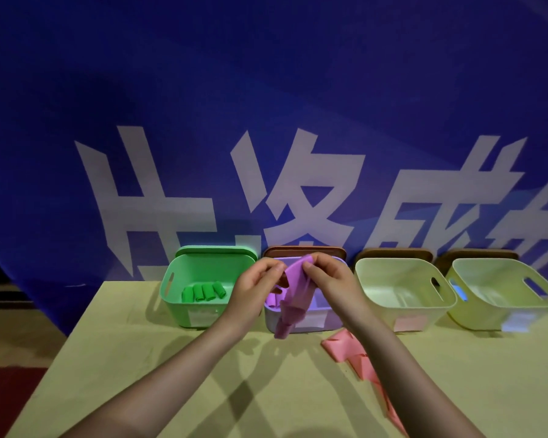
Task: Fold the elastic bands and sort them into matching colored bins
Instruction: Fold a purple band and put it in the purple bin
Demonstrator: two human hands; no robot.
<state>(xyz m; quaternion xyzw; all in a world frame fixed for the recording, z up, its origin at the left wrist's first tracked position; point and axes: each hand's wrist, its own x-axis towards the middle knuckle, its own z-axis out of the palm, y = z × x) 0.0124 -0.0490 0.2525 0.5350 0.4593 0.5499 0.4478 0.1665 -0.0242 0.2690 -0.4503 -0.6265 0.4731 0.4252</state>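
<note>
Both my hands hold a purple elastic band (293, 298) up in front of the purple bin (310, 319). My left hand (260, 284) pinches its upper left part, and my right hand (325, 278) pinches the top edge. The band's loose end hangs down over the bin's front wall. A folded purple band (273, 300) lies inside that bin. The green bin (178, 298) to the left holds several rolled green bands (203, 292). A pink band (358, 358) lies loose on the table under my right forearm.
Two pale bins stand to the right, one with a pink label (405, 298) and one with a blue label (500, 295). All bins sit along the far edge of the yellow table (171, 374), against a blue banner (266, 121).
</note>
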